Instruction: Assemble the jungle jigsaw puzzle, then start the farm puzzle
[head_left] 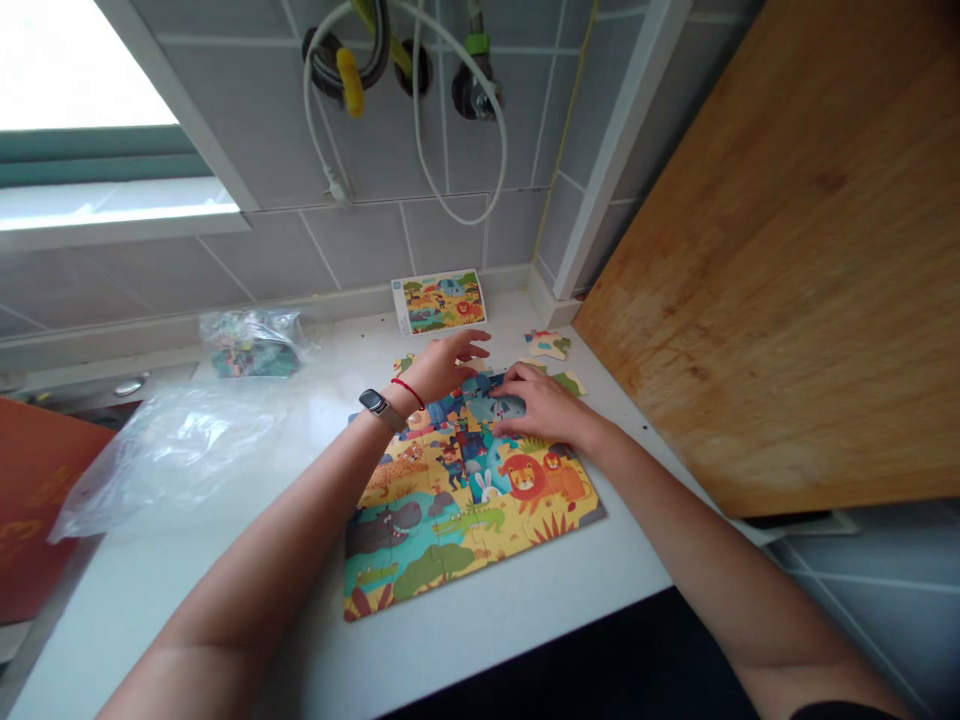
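A partly assembled animal jigsaw puzzle (pixel 450 520) lies on the white counter, showing lions, a hippo, crocodiles and a rabbit. My left hand (pixel 442 368), with a watch and a red string at the wrist, hovers over the puzzle's far edge, fingers apart, nothing seen in it. My right hand (pixel 536 400) rests with spread fingers over a blue-grey elephant part of the puzzle (pixel 504 408) at the upper right. Loose pieces (pixel 549 344) lie beyond my right hand, and more are partly hidden behind both hands. The picture card (pixel 444 302) leans at the wall.
A clear bag with colourful pieces (pixel 255 358) and a flat plastic bag (pixel 172 450) lie at the left. An orange box (pixel 37 500) is at the far left. A wooden panel (pixel 795 260) borders the right. White cables (pixel 504 150) hang above.
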